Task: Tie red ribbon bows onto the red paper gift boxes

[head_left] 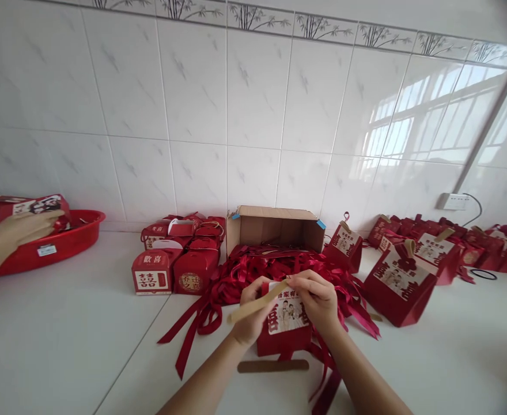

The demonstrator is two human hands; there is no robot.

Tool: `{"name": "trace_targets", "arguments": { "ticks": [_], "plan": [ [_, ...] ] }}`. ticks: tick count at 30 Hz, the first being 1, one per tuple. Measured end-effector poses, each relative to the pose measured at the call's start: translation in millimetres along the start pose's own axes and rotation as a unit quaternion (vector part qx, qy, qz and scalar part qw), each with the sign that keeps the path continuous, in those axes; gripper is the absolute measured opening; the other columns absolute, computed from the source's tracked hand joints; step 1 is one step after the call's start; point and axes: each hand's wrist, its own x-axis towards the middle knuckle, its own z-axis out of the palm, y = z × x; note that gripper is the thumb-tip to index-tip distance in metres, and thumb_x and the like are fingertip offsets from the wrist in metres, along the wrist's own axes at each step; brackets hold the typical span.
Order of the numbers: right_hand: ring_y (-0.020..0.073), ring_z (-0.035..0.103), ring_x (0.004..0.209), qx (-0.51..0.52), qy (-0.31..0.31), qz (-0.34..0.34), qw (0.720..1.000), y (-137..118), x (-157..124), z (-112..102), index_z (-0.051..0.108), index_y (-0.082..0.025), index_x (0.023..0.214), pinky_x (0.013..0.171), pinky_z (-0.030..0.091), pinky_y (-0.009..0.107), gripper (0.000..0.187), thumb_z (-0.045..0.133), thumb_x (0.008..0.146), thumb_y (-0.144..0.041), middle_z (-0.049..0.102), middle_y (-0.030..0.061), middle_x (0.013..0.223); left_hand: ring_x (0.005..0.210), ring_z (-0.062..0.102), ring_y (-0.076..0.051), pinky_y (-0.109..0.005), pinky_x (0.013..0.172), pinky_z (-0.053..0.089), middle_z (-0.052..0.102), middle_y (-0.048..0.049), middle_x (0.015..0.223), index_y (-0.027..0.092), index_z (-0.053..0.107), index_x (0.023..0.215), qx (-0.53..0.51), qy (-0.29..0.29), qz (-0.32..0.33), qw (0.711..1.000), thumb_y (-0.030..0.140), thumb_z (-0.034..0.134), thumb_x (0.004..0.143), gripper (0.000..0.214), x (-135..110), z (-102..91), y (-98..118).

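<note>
A small red gift box (284,328) with a printed picture label stands on the white counter in front of me. My left hand (250,314) is closed on its left top edge and on a flat wooden stick (257,302) that slants down to the left. My right hand (316,300) pinches the stick's upper end at the box top. Another wooden stick (273,366) lies flat on the counter just before the box. Behind the box lies a heap of red ribbons (253,271).
An open cardboard box (275,227) stands against the tiled wall. Closed red boxes (176,256) sit to its left; finished boxes with sticks (398,282) line the right. At far left another person's hand (18,227) holds a red box over a red basin (59,242).
</note>
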Motion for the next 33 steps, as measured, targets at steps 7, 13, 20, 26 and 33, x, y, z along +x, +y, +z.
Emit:
{"name": "trace_targets", "arguments": {
  "ticks": [7,13,20,26,33],
  "plan": [
    [0.0150,0.067,0.069,0.034,-0.013,-0.006,0.999,-2,2,-1,0.074,-0.031,0.085,0.062,0.055,0.027,0.028,0.056,0.084,-0.010,0.069,0.0007,0.075,0.084,0.063,-0.022,-0.033,0.078,0.048,0.070,-0.0094,0.087,0.016,0.071,0.086,-0.034,-0.084,-0.072,0.993,0.044,0.051,0.083,0.034,29,-25.6,29],
    [0.0146,0.064,0.065,0.030,-0.005,-0.006,1.000,-4,5,0,0.073,-0.028,0.083,0.058,0.053,0.026,0.021,0.057,0.084,-0.014,0.067,0.0016,0.072,0.078,0.061,-0.019,-0.031,0.073,0.048,0.068,-0.0070,0.085,0.020,0.071,0.092,0.173,-0.247,-0.030,0.953,0.038,0.060,0.081,0.024,47,-13.4,73],
    [0.0135,0.061,0.062,0.031,-0.006,-0.002,1.000,-4,5,1,0.072,-0.026,0.081,0.054,0.051,0.025,0.019,0.056,0.085,-0.019,0.065,0.0019,0.070,0.071,0.059,-0.017,-0.027,0.066,0.049,0.064,-0.0044,0.077,0.018,0.068,0.071,0.223,-0.221,0.023,0.949,0.028,0.060,0.080,0.016,50,0.2,81],
    [0.0134,0.063,0.063,0.051,-0.011,-0.012,0.999,-2,5,0,0.074,-0.027,0.085,0.057,0.052,0.024,0.022,0.055,0.086,-0.016,0.067,0.0019,0.072,0.067,0.056,-0.016,-0.027,0.064,0.046,0.061,-0.0026,0.071,0.017,0.064,0.062,0.268,-0.196,-0.045,0.942,0.027,0.062,0.075,0.017,56,12.3,88],
    [0.0139,0.064,0.065,0.045,0.001,-0.009,0.999,-1,6,2,0.074,-0.027,0.084,0.058,0.053,0.024,0.021,0.056,0.085,-0.015,0.067,0.0020,0.073,0.098,0.059,-0.021,-0.032,0.089,0.044,0.065,-0.0066,0.097,0.019,0.066,0.094,0.096,-0.186,-0.097,0.973,0.033,0.055,0.083,0.021,40,-9.5,69]
  ]
}}
